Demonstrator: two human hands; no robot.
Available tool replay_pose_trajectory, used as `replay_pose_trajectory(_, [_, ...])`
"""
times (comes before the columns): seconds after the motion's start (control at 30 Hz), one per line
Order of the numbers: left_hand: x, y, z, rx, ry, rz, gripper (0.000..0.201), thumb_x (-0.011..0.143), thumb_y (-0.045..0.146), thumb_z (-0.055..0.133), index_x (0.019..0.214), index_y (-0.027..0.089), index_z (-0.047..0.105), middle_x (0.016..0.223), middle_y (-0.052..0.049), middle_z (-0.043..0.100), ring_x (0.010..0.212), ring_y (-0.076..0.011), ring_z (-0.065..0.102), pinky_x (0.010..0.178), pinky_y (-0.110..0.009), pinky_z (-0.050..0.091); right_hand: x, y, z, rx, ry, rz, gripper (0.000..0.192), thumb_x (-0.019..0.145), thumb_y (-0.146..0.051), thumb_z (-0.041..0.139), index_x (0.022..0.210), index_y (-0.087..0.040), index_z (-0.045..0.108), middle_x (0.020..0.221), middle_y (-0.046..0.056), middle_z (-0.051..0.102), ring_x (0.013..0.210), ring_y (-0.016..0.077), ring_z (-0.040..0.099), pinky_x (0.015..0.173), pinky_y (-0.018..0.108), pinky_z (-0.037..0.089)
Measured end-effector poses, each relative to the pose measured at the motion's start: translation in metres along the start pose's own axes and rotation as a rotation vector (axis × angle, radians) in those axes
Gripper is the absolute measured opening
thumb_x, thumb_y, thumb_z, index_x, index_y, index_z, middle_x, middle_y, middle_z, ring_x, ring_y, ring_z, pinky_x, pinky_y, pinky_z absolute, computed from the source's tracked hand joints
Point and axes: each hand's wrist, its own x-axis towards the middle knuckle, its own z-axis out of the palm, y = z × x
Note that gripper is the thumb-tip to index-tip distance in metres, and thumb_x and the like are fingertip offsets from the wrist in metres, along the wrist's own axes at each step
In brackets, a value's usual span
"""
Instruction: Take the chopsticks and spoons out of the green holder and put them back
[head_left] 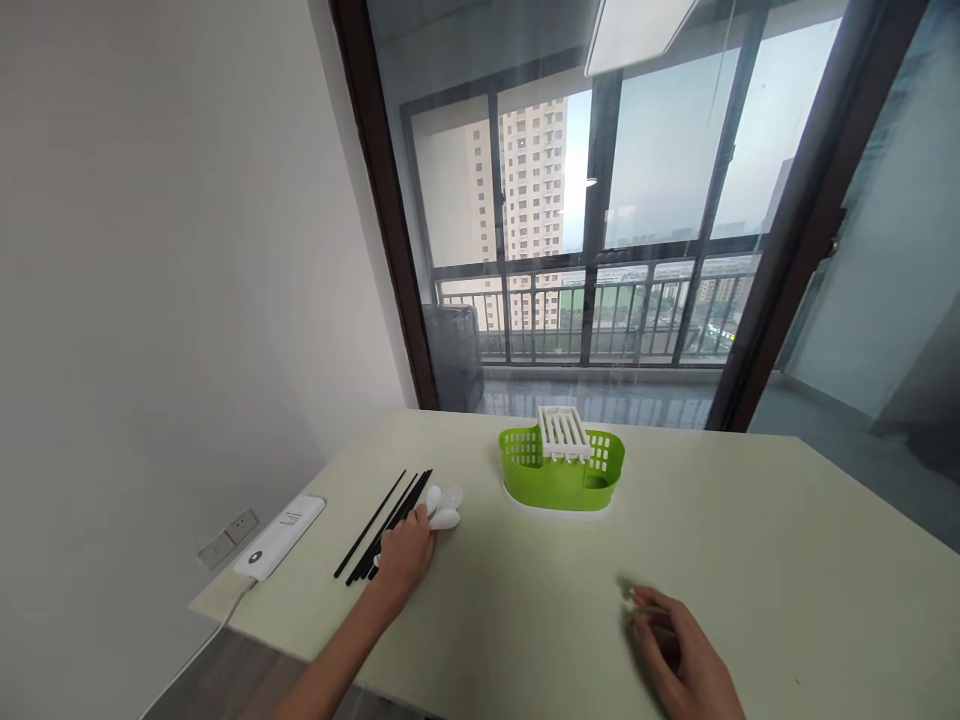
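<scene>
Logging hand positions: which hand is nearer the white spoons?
Left. The left hand lies on the white spoons beside the black chopsticks; the right hand rests apart, far to their right.

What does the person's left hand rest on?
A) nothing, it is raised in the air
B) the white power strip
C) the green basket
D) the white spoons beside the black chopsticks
D: the left hand lies on the white spoons, right beside the black chopsticks.

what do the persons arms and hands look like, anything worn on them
Both are bare: no gloves, and no sleeves on the parts in view. The left hand shows with its forearm bare nearly to the elbow. The right hand shows only to the wrist. No watch, ring or bracelet can be made out.
</scene>
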Motion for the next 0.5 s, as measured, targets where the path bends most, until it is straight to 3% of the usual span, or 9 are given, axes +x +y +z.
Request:
replay_pose_trajectory(0.17, [-0.002,0.000,-0.004,0.007,0.007,0.005,0.027,0.097,0.017,0.046,0.121,0.011,0.058,0.108,-0.019,0.069,0.102,-0.0304,0.069,0.077,-0.034,0.052,0.001,0.010,-0.003,-0.009,-0.021,0.034,0.053,0.083,-0.060,0.064,0.119,-0.021,0.065,0.115,0.012,0.073,0.096,0.0259,0.073,0.077,0.033,0.061])
replay_pose_trajectory(0.5, [-0.004,0.000,-0.019,0.067,-0.050,0.028,0.027,0.093,0.019,0.055,0.119,0.014,0.061,0.111,-0.018,0.070,0.103,-0.0329,0.069,0.081,-0.038,0.052,0.001,-0.001,-0.003,0.018,-0.010,0.021,0.052,0.083,-0.062,0.063,0.115,-0.021,0.067,0.108,0.012,0.075,0.091,0.0250,0.073,0.073,0.032,0.061])
